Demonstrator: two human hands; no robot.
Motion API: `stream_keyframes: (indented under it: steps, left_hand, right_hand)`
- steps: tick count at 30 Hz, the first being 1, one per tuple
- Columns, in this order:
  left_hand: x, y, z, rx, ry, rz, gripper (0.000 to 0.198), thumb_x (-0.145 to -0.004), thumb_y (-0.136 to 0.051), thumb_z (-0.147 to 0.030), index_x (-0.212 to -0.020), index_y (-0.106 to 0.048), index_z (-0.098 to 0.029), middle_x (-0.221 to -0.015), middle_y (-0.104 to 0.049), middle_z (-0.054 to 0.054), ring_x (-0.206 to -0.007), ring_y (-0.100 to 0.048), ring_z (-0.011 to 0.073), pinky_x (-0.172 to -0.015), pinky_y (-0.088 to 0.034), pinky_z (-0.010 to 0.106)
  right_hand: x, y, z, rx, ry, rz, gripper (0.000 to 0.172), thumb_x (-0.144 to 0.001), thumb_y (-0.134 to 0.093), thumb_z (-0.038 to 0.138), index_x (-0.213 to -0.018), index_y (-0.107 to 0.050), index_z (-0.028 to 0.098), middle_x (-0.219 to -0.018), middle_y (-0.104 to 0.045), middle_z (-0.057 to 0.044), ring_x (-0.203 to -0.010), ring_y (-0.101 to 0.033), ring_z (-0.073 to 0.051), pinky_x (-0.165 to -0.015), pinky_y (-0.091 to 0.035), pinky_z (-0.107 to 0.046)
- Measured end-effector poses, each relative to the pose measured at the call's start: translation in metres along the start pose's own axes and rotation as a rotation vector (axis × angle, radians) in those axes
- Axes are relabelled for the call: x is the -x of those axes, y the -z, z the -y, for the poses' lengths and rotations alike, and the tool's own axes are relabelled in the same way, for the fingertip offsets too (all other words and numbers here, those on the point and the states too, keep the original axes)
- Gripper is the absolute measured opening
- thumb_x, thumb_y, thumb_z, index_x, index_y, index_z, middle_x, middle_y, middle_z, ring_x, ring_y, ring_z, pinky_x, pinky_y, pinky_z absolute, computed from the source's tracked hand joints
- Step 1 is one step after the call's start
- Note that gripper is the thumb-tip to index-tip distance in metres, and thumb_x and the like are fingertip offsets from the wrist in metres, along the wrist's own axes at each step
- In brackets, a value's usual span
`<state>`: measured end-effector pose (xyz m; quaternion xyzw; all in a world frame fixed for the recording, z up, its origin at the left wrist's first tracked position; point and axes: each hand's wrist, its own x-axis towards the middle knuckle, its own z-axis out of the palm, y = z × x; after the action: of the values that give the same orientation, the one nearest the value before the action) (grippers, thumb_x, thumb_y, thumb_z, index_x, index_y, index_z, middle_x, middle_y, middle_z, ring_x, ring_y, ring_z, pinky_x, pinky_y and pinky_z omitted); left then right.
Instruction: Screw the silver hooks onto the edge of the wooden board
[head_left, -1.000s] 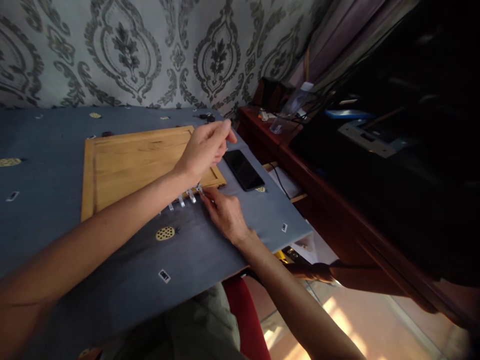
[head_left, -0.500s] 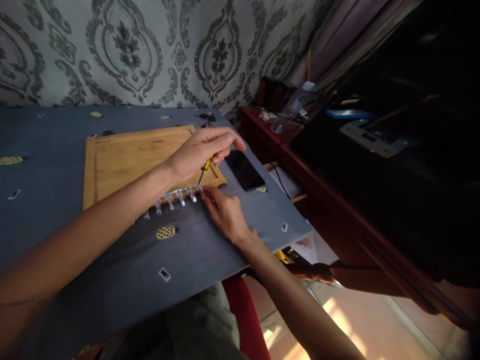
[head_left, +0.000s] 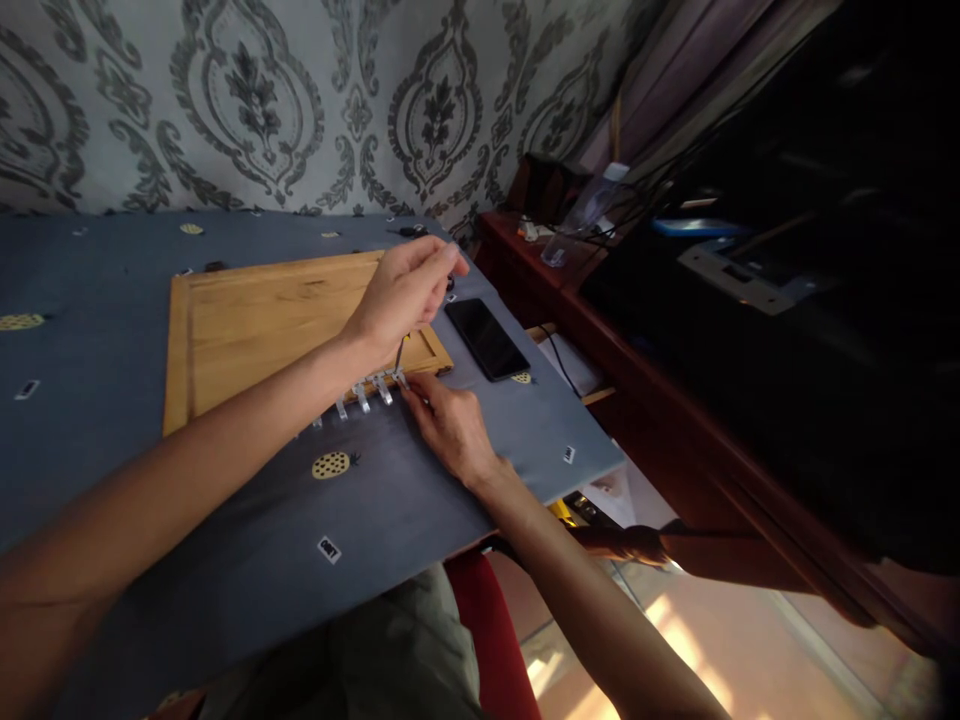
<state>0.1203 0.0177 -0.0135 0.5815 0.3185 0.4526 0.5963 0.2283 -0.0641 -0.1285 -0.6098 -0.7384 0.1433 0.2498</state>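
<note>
A framed wooden panel [head_left: 277, 310] lies on the table, with a metal hook rail [head_left: 381, 386] along its near edge. Several shiny hooks stick out from the rail toward me. My left hand [head_left: 405, 295] is closed around the handle of a screwdriver [head_left: 402, 354], whose thin shaft points down at the rail's right end. Most of the yellow handle is hidden by the fingers. Beside that end, my right hand [head_left: 450, 420] pinches the last hook between thumb and fingers. My left forearm covers the rail's left part.
A black phone [head_left: 489, 340] lies right of the panel on the blue tablecloth [head_left: 420, 520]. A reddish wooden cabinet [head_left: 600, 300] stands at the right, with a clear plastic bottle [head_left: 585, 215] on it. Black keys or a fob [head_left: 411, 231] lie at the table's back.
My left hand has turned at the wrist and shifted slightly left, its fingers curling in more over the screwdriver handle. My right hand has stayed in place.
</note>
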Motion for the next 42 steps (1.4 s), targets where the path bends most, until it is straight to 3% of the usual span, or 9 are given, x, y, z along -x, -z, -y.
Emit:
stream_keyframes:
  steps: [3, 8, 14, 18, 24, 31, 35, 39, 42]
  left_hand:
    - [-0.003, 0.005, -0.001, 0.009, 0.015, 0.005, 0.038, -0.109, -0.04, -0.017, -0.073, -0.054, -0.016, -0.046, -0.029, -0.011, -0.04, -0.022, 0.0036, -0.042, -0.017, 0.019]
    - [0.002, 0.003, 0.0, -0.02, -0.079, -0.138, 0.032, -0.106, -0.045, -0.01, -0.075, -0.054, -0.016, -0.053, -0.04, -0.008, -0.048, -0.036, 0.0034, -0.048, -0.031, 0.016]
    - [0.003, -0.001, -0.004, 0.031, 0.034, -0.064, 0.039, -0.109, -0.044, -0.02, -0.071, -0.052, -0.016, -0.05, -0.027, -0.01, -0.041, -0.023, 0.0024, -0.043, -0.016, 0.016]
    - [-0.004, 0.007, 0.0, 0.055, 0.028, 0.002, 0.045, -0.109, -0.045, -0.033, -0.068, -0.054, -0.016, -0.049, -0.027, -0.01, -0.04, -0.022, 0.003, -0.041, -0.016, 0.017]
    - [-0.002, 0.008, 0.008, 0.073, -0.136, -0.179, 0.033, -0.105, -0.052, -0.016, -0.072, -0.055, -0.016, -0.052, -0.037, -0.008, -0.044, -0.034, 0.0036, -0.045, -0.028, 0.016]
    - [-0.005, 0.006, 0.004, 0.032, -0.036, 0.051, 0.038, -0.11, -0.04, -0.023, -0.076, -0.055, -0.017, -0.049, -0.028, -0.01, -0.039, -0.019, 0.0037, -0.041, -0.015, 0.018]
    - [-0.006, 0.017, 0.0, -0.27, -0.133, 0.167, 0.037, -0.108, -0.04, -0.022, -0.074, -0.056, -0.018, -0.053, -0.039, -0.006, -0.047, -0.036, 0.0074, -0.049, -0.03, 0.02]
    - [-0.004, 0.032, -0.007, -0.921, -0.352, 0.064, 0.035, -0.1, -0.059, -0.032, -0.068, -0.056, -0.019, -0.061, -0.045, -0.001, -0.073, -0.058, 0.0174, -0.074, -0.042, 0.027]
    - [-0.003, 0.037, -0.013, -1.114, -0.362, -0.008, 0.039, -0.092, -0.071, -0.039, -0.064, -0.053, -0.019, -0.059, -0.037, -0.001, -0.089, -0.064, 0.0279, -0.084, -0.043, 0.033]
  right_hand:
    - [0.0, 0.0, 0.0, -0.002, -0.005, -0.004, 0.025, -0.106, -0.049, 0.029, -0.122, -0.068, 0.024, -0.104, -0.082, -0.007, -0.094, -0.078, -0.021, -0.079, -0.054, -0.027]
    - [0.0, -0.001, 0.0, 0.002, -0.007, -0.004, 0.025, -0.106, -0.049, 0.03, -0.121, -0.069, 0.024, -0.103, -0.082, -0.008, -0.092, -0.078, -0.021, -0.078, -0.054, -0.027]
    - [0.0, 0.0, 0.0, 0.004, -0.005, -0.008, 0.026, -0.106, -0.049, 0.028, -0.122, -0.069, 0.023, -0.102, -0.082, -0.008, -0.092, -0.078, -0.022, -0.079, -0.054, -0.028]
    - [0.0, 0.0, 0.0, 0.004, -0.011, -0.009, 0.025, -0.105, -0.05, 0.028, -0.122, -0.069, 0.023, -0.102, -0.082, -0.008, -0.093, -0.078, -0.022, -0.079, -0.055, -0.028]
    - [-0.001, 0.0, 0.0, 0.0, -0.005, -0.004, 0.026, -0.106, -0.049, 0.029, -0.121, -0.069, 0.023, -0.104, -0.082, -0.008, -0.092, -0.078, -0.021, -0.078, -0.054, -0.028]
    - [0.0, 0.001, 0.0, -0.008, -0.003, 0.002, 0.029, -0.105, -0.049, 0.027, -0.125, -0.069, 0.022, -0.105, -0.082, -0.009, -0.094, -0.078, -0.02, -0.08, -0.055, -0.028]
    - [0.0, 0.002, 0.002, -0.002, -0.002, 0.005, 0.028, -0.105, -0.049, 0.026, -0.125, -0.069, 0.022, -0.104, -0.082, -0.009, -0.094, -0.078, -0.021, -0.079, -0.055, -0.029]
    - [0.0, 0.002, 0.002, 0.002, -0.007, 0.008, 0.027, -0.106, -0.05, 0.027, -0.124, -0.069, 0.023, -0.104, -0.081, -0.009, -0.094, -0.078, -0.021, -0.078, -0.054, -0.028]
    - [0.0, 0.002, 0.002, 0.004, -0.009, 0.003, 0.025, -0.106, -0.05, 0.028, -0.122, -0.069, 0.023, -0.103, -0.082, -0.009, -0.093, -0.078, -0.021, -0.078, -0.053, -0.028]
